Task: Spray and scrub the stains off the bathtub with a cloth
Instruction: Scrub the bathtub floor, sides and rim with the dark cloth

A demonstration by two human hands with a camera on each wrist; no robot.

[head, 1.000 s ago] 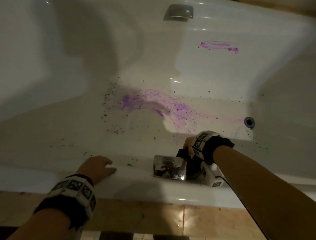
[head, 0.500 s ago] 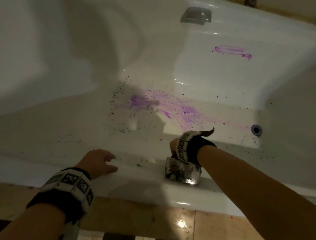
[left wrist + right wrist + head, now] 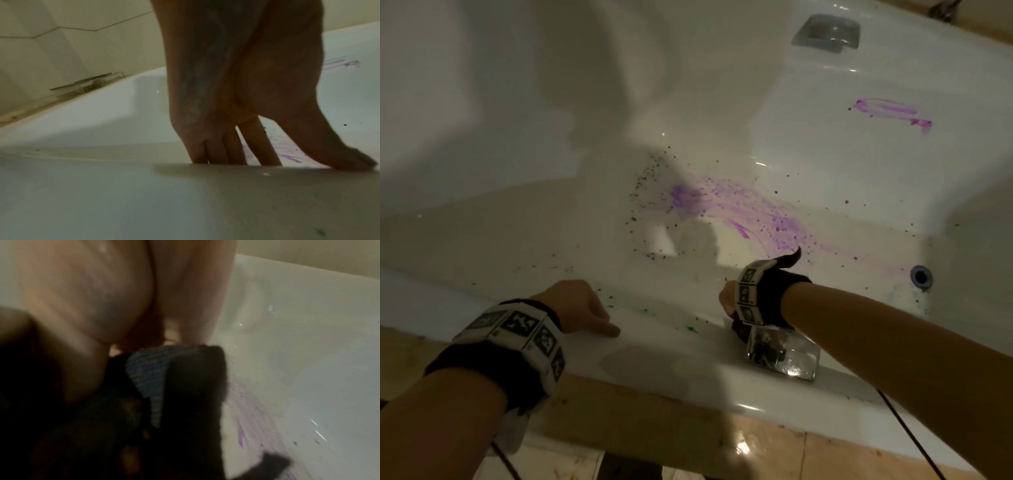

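Note:
The white bathtub (image 3: 661, 370) has a smeared purple stain (image 3: 753, 212) with dark specks on its floor. A second purple stain (image 3: 893, 111) marks the far wall. My right hand (image 3: 727, 301) is at the tub's near inner edge and grips a dark cloth (image 3: 176, 386), which hangs close above the purple stain (image 3: 240, 436). Only a dark scrap of the cloth (image 3: 739, 334) shows under that wrist in the head view. My left hand (image 3: 582, 308) rests on the near rim, fingers (image 3: 216, 146) straight down over its inner edge, thumb flat on top. No spray bottle is in view.
A shiny chrome fitting (image 3: 780, 356) sits on the near rim under my right forearm. The drain (image 3: 921, 275) lies at the right end of the floor, and a chrome plate (image 3: 825, 32) on the far wall. Green specks (image 3: 691, 329) dot the rim.
My right hand has moved left across the chrome fitting with the cloth. The left hand has stayed on the rim. My view has shifted left.

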